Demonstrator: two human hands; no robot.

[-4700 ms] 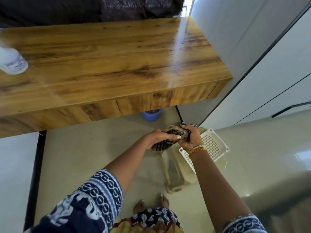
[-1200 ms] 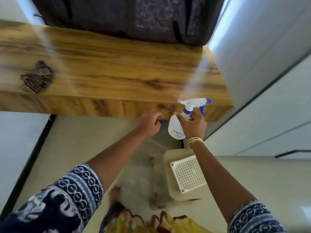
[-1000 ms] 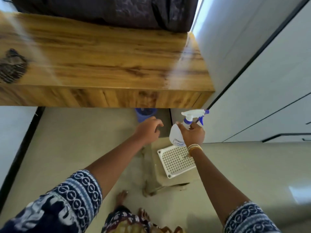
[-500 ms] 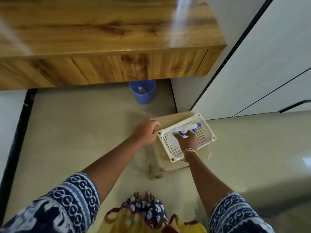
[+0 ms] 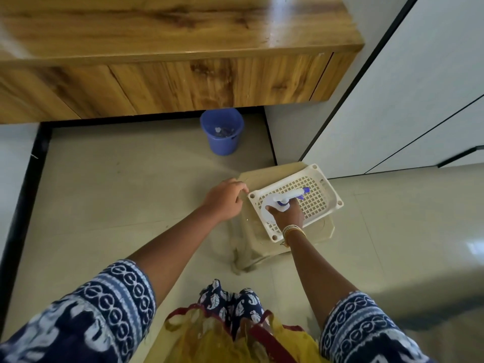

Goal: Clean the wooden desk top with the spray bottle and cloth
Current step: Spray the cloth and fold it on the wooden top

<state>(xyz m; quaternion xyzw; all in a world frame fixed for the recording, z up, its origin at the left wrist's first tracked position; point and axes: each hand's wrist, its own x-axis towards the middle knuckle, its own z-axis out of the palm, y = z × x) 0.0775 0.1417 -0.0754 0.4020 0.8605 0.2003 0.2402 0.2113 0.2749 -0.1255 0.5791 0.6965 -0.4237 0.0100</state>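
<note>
The wooden desk top spans the top of the view, glossy with a streak of glare near its right end. My right hand grips the white spray bottle with a blue nozzle, holding it inside a white perforated basket. The basket sits on a low beige plastic stool on the floor. My left hand hovers beside the basket's left corner, fingers loosely curled and holding nothing. The cloth is out of view.
A small blue bucket stands on the tiled floor under the desk's front edge. White cabinet panels with black trim rise at the right. A black strip runs along the floor at left.
The spray bottle has come down from in front of the desk's edge into the white basket. The view has tilted down, so the cloth on the desk is no longer visible.
</note>
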